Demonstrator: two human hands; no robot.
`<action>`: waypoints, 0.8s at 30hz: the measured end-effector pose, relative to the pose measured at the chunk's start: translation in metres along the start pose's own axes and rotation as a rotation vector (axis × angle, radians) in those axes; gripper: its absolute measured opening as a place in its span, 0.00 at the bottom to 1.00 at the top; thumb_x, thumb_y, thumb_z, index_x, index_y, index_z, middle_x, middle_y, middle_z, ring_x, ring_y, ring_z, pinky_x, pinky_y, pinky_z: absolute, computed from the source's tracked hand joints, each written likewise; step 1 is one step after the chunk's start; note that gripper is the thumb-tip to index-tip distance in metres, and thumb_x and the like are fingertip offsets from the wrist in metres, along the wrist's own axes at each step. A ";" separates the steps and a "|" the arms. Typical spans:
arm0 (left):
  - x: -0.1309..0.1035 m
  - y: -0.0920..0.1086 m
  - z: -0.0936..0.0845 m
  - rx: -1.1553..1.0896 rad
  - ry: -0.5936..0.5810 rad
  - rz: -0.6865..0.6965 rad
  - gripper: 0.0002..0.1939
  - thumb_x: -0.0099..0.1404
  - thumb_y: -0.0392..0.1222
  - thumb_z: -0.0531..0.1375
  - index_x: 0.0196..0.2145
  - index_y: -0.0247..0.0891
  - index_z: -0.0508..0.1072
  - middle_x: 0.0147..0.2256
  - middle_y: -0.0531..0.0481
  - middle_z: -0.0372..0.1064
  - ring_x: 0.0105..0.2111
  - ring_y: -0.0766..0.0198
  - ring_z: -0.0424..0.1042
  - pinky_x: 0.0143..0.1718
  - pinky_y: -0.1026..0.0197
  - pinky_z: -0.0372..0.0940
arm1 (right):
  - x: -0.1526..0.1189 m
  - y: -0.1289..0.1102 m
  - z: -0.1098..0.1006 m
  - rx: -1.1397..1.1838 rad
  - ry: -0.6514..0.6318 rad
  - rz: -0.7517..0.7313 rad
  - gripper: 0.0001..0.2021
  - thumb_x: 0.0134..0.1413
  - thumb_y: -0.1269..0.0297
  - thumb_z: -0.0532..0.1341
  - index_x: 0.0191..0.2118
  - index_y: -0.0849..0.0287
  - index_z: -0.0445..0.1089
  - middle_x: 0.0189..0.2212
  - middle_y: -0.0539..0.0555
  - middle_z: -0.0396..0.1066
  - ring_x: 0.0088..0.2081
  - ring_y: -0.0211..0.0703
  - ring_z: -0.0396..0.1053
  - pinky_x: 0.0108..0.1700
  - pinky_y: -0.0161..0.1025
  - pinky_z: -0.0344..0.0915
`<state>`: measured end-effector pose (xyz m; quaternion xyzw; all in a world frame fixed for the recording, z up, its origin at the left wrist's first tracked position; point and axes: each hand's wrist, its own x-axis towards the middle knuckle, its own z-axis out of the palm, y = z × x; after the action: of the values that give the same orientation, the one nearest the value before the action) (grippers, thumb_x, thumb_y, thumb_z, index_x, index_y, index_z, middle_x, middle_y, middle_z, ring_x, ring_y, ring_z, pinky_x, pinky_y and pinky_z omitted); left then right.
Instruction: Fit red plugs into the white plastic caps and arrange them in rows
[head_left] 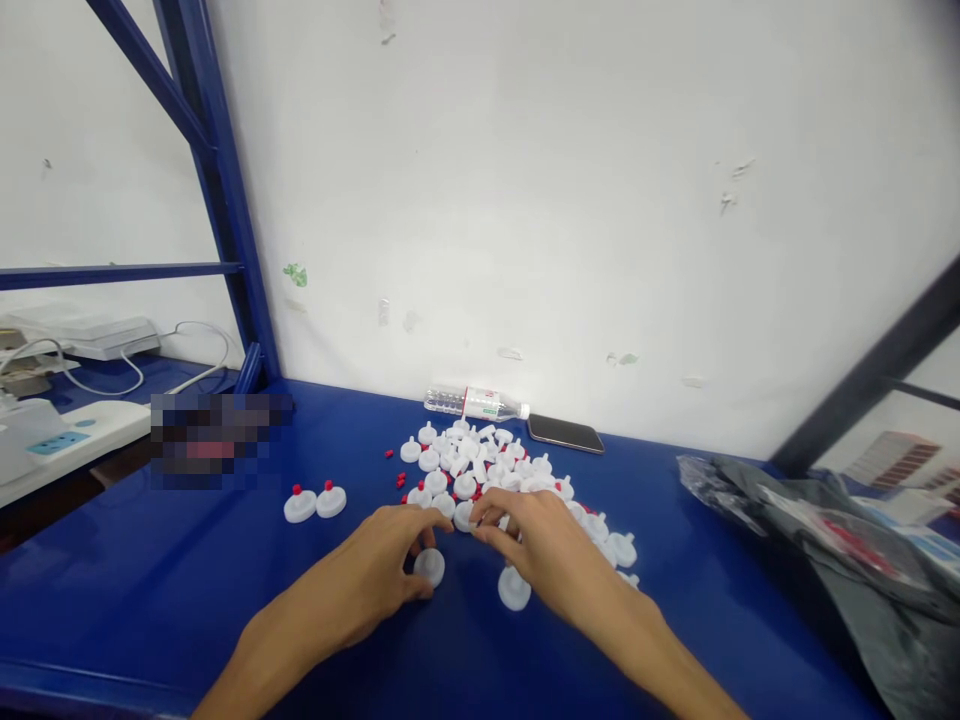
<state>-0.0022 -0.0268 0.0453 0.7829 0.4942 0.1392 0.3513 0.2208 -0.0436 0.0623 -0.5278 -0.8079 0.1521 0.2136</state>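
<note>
My left hand (397, 562) has its thumb and fingers around the edge of a white round cap (429, 568) near the front of the pile. My right hand (517, 525) is bent over the near edge of the pile, its thumb and fingertips close together; anything between them is too small to make out. Just below it lies another white disc (514, 589). Many white caps with short stems (465, 486) are heaped beyond both hands, with small red pieces (401, 481) among and beside them. Two white caps with red tips (331, 499) stand apart at the left.
A clear plastic bottle (480, 403) and a dark phone (565, 433) lie behind the pile on the blue table (315, 600). A grey plastic bag (810, 530) is at the right. White power strip (90, 440) and blue frame (225, 180) stand left.
</note>
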 end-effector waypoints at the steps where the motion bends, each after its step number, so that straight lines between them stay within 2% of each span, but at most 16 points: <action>1: 0.000 0.000 0.000 0.003 -0.001 -0.003 0.27 0.56 0.36 0.61 0.55 0.45 0.73 0.46 0.50 0.72 0.46 0.54 0.69 0.48 0.57 0.62 | -0.002 0.001 0.001 0.058 0.022 -0.014 0.08 0.64 0.66 0.62 0.46 0.51 0.77 0.36 0.48 0.79 0.37 0.43 0.75 0.41 0.37 0.63; 3: 0.002 0.001 -0.001 -0.001 -0.004 0.010 0.27 0.55 0.36 0.61 0.54 0.45 0.74 0.44 0.51 0.73 0.45 0.55 0.70 0.46 0.58 0.62 | -0.008 0.000 0.002 0.143 0.059 -0.032 0.10 0.64 0.66 0.62 0.46 0.49 0.79 0.37 0.49 0.79 0.38 0.42 0.74 0.42 0.37 0.64; 7: 0.007 0.003 0.002 -0.086 -0.025 0.078 0.32 0.53 0.37 0.64 0.57 0.46 0.72 0.42 0.53 0.76 0.43 0.56 0.71 0.41 0.60 0.63 | -0.017 -0.006 0.003 0.308 0.094 0.045 0.07 0.62 0.65 0.64 0.40 0.48 0.81 0.33 0.47 0.78 0.31 0.38 0.71 0.34 0.33 0.63; 11: 0.003 0.004 0.013 -0.173 -0.047 0.088 0.37 0.52 0.39 0.66 0.60 0.46 0.69 0.43 0.53 0.77 0.43 0.57 0.72 0.42 0.60 0.64 | -0.024 -0.013 0.006 0.430 0.102 0.183 0.03 0.58 0.65 0.66 0.37 0.51 0.79 0.27 0.45 0.76 0.26 0.35 0.69 0.27 0.31 0.60; 13: -0.004 0.003 0.021 -0.188 -0.033 0.085 0.37 0.53 0.40 0.67 0.61 0.47 0.69 0.43 0.54 0.78 0.43 0.56 0.72 0.44 0.59 0.63 | -0.028 -0.016 0.010 0.452 0.093 0.196 0.03 0.58 0.65 0.66 0.37 0.52 0.78 0.27 0.45 0.76 0.26 0.36 0.70 0.26 0.31 0.60; 16: -0.017 -0.001 0.035 -0.210 0.025 0.043 0.37 0.53 0.40 0.68 0.61 0.50 0.68 0.46 0.54 0.79 0.44 0.55 0.72 0.47 0.58 0.63 | -0.034 -0.021 0.018 0.441 0.098 0.120 0.05 0.60 0.65 0.65 0.40 0.50 0.78 0.33 0.46 0.80 0.31 0.38 0.74 0.30 0.31 0.63; 19: -0.025 -0.006 0.046 -0.216 0.121 -0.036 0.36 0.53 0.41 0.69 0.60 0.52 0.69 0.48 0.53 0.78 0.47 0.54 0.72 0.52 0.56 0.62 | -0.040 -0.021 0.030 0.359 0.090 0.054 0.09 0.61 0.67 0.64 0.42 0.45 0.80 0.35 0.44 0.81 0.33 0.40 0.76 0.35 0.33 0.65; 24: -0.027 -0.007 0.051 -0.258 0.142 -0.047 0.34 0.53 0.38 0.67 0.59 0.55 0.71 0.48 0.55 0.78 0.49 0.54 0.72 0.55 0.55 0.62 | -0.044 -0.018 0.047 0.288 0.099 0.045 0.12 0.60 0.71 0.65 0.42 0.45 0.81 0.37 0.46 0.82 0.38 0.44 0.79 0.41 0.35 0.66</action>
<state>0.0092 -0.0696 0.0073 0.7079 0.5139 0.2485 0.4160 0.1984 -0.0917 0.0221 -0.5167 -0.7540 0.2449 0.3234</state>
